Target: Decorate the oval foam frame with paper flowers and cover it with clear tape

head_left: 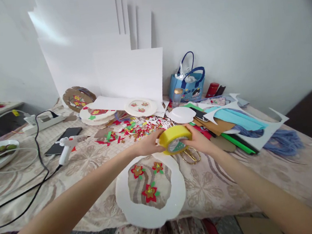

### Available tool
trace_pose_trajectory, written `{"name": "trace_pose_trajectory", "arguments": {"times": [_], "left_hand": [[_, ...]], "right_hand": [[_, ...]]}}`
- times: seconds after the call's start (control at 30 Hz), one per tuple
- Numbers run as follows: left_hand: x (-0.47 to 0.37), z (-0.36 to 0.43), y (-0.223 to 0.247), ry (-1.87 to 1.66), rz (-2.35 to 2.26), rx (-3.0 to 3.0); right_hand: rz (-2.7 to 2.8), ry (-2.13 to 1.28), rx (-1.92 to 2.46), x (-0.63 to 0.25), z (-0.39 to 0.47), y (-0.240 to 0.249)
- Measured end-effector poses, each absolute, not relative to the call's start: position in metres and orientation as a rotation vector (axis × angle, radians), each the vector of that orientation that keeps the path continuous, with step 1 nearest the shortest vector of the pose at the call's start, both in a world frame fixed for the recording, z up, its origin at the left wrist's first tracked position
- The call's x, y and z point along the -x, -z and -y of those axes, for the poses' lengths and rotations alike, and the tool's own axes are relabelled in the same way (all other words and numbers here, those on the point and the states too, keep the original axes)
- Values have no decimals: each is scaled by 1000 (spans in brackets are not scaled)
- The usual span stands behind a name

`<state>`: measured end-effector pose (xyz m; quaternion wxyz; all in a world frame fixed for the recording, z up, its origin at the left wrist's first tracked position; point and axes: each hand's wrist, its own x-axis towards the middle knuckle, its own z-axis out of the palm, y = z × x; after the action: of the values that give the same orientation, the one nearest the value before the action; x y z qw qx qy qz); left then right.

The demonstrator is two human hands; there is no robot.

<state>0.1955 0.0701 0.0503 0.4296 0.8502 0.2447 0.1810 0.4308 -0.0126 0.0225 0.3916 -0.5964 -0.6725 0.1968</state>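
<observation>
- Both hands meet on the yellow roll of tape (174, 133): the left hand (149, 143) closes on its left edge, the right hand (198, 140) on its right, so the grip opens only as wide as the roll.
- The roll spans straight across between the hands, one flat side tipped toward the wearer; the right thumb rests on that side, near the core. Whether a tape end is lifted cannot be told.
- Right below the grip, toward the wearer and a bit left, lies the white ring (178, 184), flat, with the left hand nearer to it. Its far rim comes up close under the roll; whether they touch is unclear.
- Inside the ring's opening are three red flowers (149, 193).
- Just beside the grip, under the right hand, are the gold scissors (190, 156), only their handles plainly visible.
- Beyond the grip, slightly left, spread paper scraps (133, 127).
- Well left of the grip, on the left hand's side, lies a glue gun (67, 147), its nozzle pointing toward the scraps.
</observation>
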Motion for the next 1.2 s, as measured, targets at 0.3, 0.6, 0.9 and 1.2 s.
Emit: {"name": "trace_pose_trajectory", "arguments": {"times": [0.3,0.6,0.9,1.2], "left_hand": [[-194,-74,-21,-226,-787,-1672],[-206,-81,-7,-157,-851,-1455],[-205,-80,-11,-126,-860,-1457],[-200,-80,-4,-190,-824,-1407]], "right_hand": [[1643,-533,1515,-431,10,-21],[1557,-662,1429,-426,7,-26],[1565,-776,1309,-427,-4,-58],[1619,-784,1333,-420,-8,-68]]}}
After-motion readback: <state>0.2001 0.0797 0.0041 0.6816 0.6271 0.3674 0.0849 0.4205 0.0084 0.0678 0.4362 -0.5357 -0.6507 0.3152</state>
